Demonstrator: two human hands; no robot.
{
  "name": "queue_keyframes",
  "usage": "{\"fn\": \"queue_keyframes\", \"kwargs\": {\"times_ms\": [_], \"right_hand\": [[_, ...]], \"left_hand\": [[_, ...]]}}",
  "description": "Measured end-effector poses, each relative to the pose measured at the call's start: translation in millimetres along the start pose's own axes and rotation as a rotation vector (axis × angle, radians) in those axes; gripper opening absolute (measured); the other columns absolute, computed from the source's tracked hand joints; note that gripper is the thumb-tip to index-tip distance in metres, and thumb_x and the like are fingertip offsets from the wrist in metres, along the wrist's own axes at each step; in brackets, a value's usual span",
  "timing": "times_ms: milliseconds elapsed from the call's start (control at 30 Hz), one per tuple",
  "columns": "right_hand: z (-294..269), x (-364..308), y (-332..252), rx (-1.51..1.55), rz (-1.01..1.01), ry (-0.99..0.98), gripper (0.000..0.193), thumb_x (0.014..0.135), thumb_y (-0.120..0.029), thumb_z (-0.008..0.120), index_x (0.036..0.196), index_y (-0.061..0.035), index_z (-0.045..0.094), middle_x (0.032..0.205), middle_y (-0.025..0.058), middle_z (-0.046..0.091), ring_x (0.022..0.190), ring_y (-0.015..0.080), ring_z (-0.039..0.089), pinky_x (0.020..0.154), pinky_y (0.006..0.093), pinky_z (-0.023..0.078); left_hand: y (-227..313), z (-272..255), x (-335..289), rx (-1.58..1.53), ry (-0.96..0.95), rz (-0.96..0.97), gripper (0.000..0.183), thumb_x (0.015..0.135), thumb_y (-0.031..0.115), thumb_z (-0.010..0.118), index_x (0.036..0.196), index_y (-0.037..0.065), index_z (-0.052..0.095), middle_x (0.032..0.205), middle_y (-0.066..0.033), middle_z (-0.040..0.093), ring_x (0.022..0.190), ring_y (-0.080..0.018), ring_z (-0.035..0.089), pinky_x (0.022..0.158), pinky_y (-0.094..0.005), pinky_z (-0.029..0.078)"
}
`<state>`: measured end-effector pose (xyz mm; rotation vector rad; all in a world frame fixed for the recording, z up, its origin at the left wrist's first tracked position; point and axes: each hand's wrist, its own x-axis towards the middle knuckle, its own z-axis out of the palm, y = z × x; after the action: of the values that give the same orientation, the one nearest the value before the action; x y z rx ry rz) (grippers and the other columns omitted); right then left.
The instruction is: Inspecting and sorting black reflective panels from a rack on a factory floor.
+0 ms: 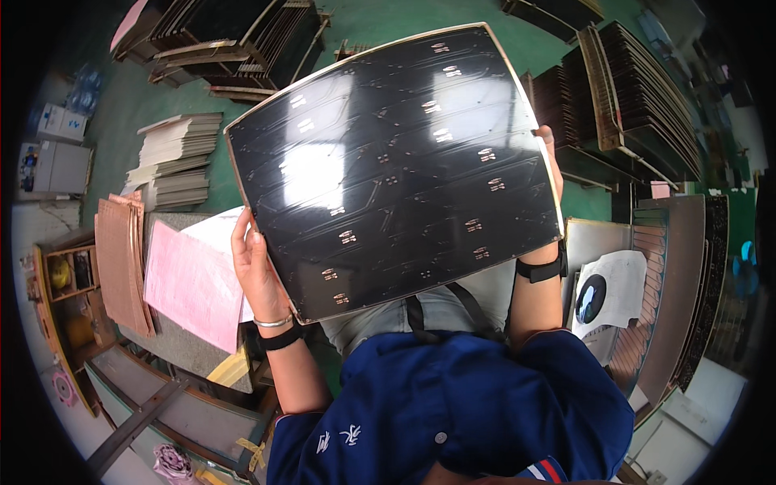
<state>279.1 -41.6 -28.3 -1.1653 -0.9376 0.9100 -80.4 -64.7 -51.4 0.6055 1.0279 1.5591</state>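
Observation:
A large glossy black circuit board panel (388, 218) is held up in front of me, tilted, with light glaring off its left part. Rows of small copper-coloured pads and faint traces mark its face. My left hand (257, 267) grips the lower left edge, thumb on the front side and the other fingers partly behind. Around the right edge closes my right hand (550, 158); most of its fingers are hidden behind the panel. Both wrists wear black bands, and a metal bracelet (273, 322) sits on the left one.
To the left, a pink sheet (194, 283) and copper-coloured boards (121, 263) lie on a grey table. Beyond stands a stack of pale sheets (178, 162). Racks of upright panels (638, 97) stand far right and far left. A black tape roll (591, 298) rests on white paper at right.

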Motion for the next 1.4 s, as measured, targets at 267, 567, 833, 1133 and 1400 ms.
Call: {"fn": "queue_keyframes", "kwargs": {"times_ms": [267, 567, 833, 1133, 1400], "right_hand": [[-13.2, 11.4, -2.2, 0.655, 0.186, -0.205, 0.033, 0.095, -0.014, 0.044, 0.127, -0.0036, 0.04, 0.113, 0.0194, 0.057, 0.102, 0.0226, 0.059, 0.085, 0.032, 0.052], [-29.3, 13.5, 3.2, 0.393, 0.188, -0.152, 0.032, 0.087, -0.001, 0.055, 0.118, 0.0014, 0.048, 0.115, 0.0171, 0.058, 0.103, 0.0195, 0.059, 0.09, 0.0298, 0.047], [-45.1, 17.0, 16.0, 0.299, 0.162, -0.11, 0.038, 0.085, -0.001, 0.057, 0.121, 0.0016, 0.045, 0.117, 0.0162, 0.057, 0.108, 0.0202, 0.056, 0.095, 0.0302, 0.043], [-52.4, 23.7, 19.9, 0.272, 0.161, -0.164, 0.036, 0.086, -0.001, 0.057, 0.12, 0.0013, 0.046, 0.121, 0.0157, 0.056, 0.112, 0.0203, 0.054, 0.097, 0.0304, 0.041], [-52.4, 30.2, 20.3, 0.26, 0.179, -0.186, 0.041, 0.087, -0.001, 0.055, 0.125, 0.0013, 0.042, 0.125, 0.0165, 0.052, 0.115, 0.0211, 0.051, 0.099, 0.0319, 0.04]], "left_hand": [[2.3, -13.8, 2.6, 0.101, -0.004, 0.047, 0.037, 0.095, 0.009, 0.045, 0.131, 0.001, 0.038, 0.127, -0.0138, 0.05, 0.113, -0.0184, 0.052, 0.097, -0.0296, 0.043], [8.5, -4.6, -1.6, -0.002, 0.061, 0.149, 0.042, 0.094, 0.01, 0.049, 0.133, 0.003, 0.035, 0.115, -0.0111, 0.056, 0.105, -0.0165, 0.055, 0.09, -0.029, 0.046], [7.5, -9.9, -1.2, 0.07, -0.044, 0.195, 0.05, 0.093, 0.009, 0.05, 0.137, 0.006, 0.029, 0.116, -0.0102, 0.055, 0.106, -0.0164, 0.054, 0.094, -0.0296, 0.043], [12.0, -3.1, 0.3, 0.004, -0.046, 0.143, 0.06, 0.09, 0.011, 0.054, 0.141, 0.005, 0.024, 0.117, -0.0119, 0.056, 0.109, -0.0157, 0.052, 0.098, -0.0286, 0.036], [17.1, 2.9, 1.8, -0.065, -0.086, 0.051, 0.056, 0.09, 0.007, 0.052, 0.14, 0.004, 0.027, 0.119, -0.0079, 0.054, 0.11, -0.0135, 0.05, 0.097, -0.0277, 0.037]]}}
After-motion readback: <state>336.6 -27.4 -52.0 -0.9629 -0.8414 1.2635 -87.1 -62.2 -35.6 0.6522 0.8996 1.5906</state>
